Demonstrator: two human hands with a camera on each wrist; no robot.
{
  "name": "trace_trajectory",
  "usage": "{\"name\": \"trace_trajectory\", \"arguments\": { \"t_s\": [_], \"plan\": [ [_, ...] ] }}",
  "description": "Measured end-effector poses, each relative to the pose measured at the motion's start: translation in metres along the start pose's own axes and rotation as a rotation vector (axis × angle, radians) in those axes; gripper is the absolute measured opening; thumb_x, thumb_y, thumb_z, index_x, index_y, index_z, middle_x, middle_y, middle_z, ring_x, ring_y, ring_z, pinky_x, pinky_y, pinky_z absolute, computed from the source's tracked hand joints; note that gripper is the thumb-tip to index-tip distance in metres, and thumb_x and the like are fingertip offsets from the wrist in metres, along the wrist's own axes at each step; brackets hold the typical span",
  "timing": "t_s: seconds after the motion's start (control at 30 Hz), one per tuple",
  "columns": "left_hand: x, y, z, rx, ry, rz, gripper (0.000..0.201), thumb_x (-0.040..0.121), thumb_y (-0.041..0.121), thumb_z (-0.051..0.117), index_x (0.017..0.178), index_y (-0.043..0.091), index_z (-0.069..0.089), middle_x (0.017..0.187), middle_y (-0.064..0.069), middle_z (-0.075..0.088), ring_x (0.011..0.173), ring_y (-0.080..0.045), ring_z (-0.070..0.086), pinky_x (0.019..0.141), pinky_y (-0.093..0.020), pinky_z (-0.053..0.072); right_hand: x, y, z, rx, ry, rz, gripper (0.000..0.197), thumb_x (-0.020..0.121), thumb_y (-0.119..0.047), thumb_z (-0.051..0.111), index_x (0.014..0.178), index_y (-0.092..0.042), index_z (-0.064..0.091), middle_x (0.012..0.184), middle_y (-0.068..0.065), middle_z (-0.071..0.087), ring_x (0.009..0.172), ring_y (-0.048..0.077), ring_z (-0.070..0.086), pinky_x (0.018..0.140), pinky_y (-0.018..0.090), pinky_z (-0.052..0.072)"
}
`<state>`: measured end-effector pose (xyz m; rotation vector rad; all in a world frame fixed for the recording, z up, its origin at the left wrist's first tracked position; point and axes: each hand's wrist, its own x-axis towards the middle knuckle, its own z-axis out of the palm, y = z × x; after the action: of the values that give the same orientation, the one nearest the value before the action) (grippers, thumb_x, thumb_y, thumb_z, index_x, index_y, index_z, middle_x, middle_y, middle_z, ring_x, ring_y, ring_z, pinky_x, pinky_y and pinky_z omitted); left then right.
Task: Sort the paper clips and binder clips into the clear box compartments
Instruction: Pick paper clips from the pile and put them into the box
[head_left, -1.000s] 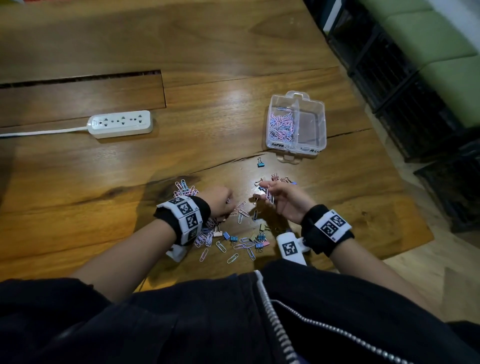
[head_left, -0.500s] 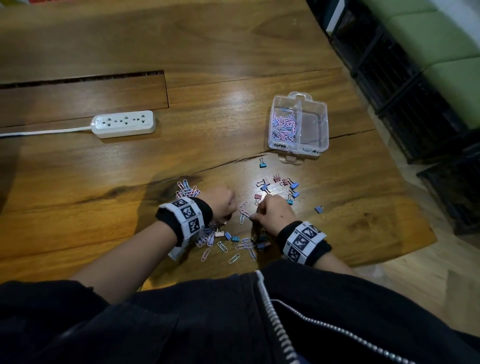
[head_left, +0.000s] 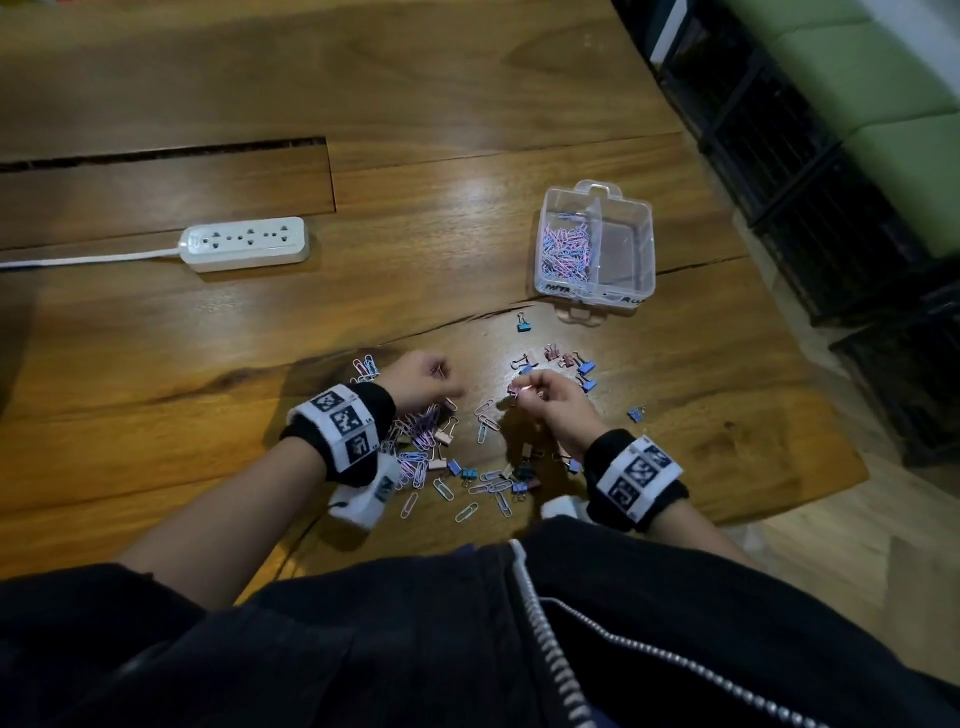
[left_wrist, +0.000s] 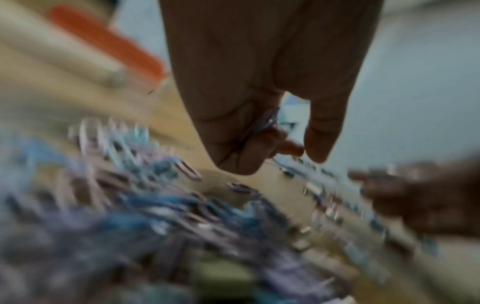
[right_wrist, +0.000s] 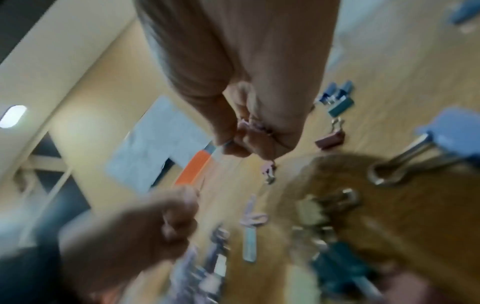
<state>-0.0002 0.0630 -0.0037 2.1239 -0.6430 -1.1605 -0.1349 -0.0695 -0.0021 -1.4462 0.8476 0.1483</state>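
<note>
The clear box (head_left: 644, 249) stands at the far right. Its left compartment holds pink and blue paper clips (head_left: 565, 249); the right compartment looks empty. Loose paper clips (head_left: 415, 447) and binder clips (head_left: 576, 364) lie scattered on the wood in front of me. My left hand (head_left: 441, 376) hovers over the pile with its fingers curled round a small bunch of paper clips (left_wrist: 267, 121). To its right, my right hand (head_left: 524, 389) pinches a few pink paper clips (right_wrist: 250, 126) just above the table.
A white power strip (head_left: 244, 243) with its cord lies at the left. A long slot (head_left: 156, 153) runs through the tabletop behind it. One blue binder clip (head_left: 523, 325) sits near the box and another (head_left: 635, 413) lies at the right. The table edge (head_left: 810, 415) is close on the right.
My right hand dropped onto the pile half a second ago and has come back up pinching clips. The left hand has stayed nearly in place above the pile.
</note>
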Motion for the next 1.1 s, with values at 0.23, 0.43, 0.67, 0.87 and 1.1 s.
{"name": "trace_trajectory", "arguments": {
  "t_s": [0.23,0.43,0.67,0.87,1.1],
  "plan": [
    [-0.004,-0.001,0.0,0.764,-0.041,0.19,0.023,0.086,0.021,0.06,0.109,0.015,0.062,0.114,-0.005,0.058,0.106,-0.02,0.055,0.091,-0.03,0.047,0.001,-0.01,-0.004,0.36,-0.125,0.184,0.023,0.094,-0.021,0.041,0.076,-0.011,0.051,0.068,0.0,0.044,0.056,0.01,0.043,0.051,0.018,0.037],
    [-0.001,-0.005,0.01,0.895,-0.037,0.201,0.031,0.095,0.032,0.044,0.11,0.008,0.054,0.111,-0.008,0.057,0.103,-0.021,0.056,0.091,-0.029,0.048,-0.001,0.001,0.026,-0.628,0.048,-0.059,0.022,0.079,-0.029,0.067,0.08,-0.012,0.053,0.073,-0.003,0.052,0.064,0.008,0.048,0.055,0.019,0.037],
    [0.004,-0.001,0.002,-0.121,0.018,-0.01,0.023,0.097,0.015,0.035,0.076,0.01,0.045,0.068,-0.002,0.044,0.054,-0.012,0.046,0.051,-0.022,0.039,0.002,0.01,0.04,-0.964,0.05,-0.143,0.021,0.085,-0.012,0.057,0.105,-0.004,0.056,0.121,0.011,0.048,0.098,0.023,0.054,0.08,0.027,0.043],
    [0.008,0.012,0.009,-0.578,-0.001,-0.168,0.022,0.092,0.006,0.037,0.075,0.01,0.049,0.058,0.0,0.042,0.045,-0.011,0.045,0.034,-0.014,0.035,-0.004,0.006,0.034,-1.22,-0.031,-0.208,0.039,0.081,-0.009,0.061,0.118,-0.002,0.048,0.124,0.013,0.046,0.109,0.026,0.049,0.091,0.03,0.042],
    [0.02,0.017,0.031,0.429,0.036,0.05,0.029,0.082,0.016,0.064,0.062,0.024,0.043,0.069,0.006,0.052,0.078,-0.016,0.053,0.062,-0.02,0.042,-0.008,0.012,0.035,-1.451,-0.054,-0.383,0.028,0.088,-0.01,0.046,0.114,-0.001,0.045,0.117,0.017,0.049,0.105,0.028,0.048,0.089,0.035,0.041]
  ]
}}
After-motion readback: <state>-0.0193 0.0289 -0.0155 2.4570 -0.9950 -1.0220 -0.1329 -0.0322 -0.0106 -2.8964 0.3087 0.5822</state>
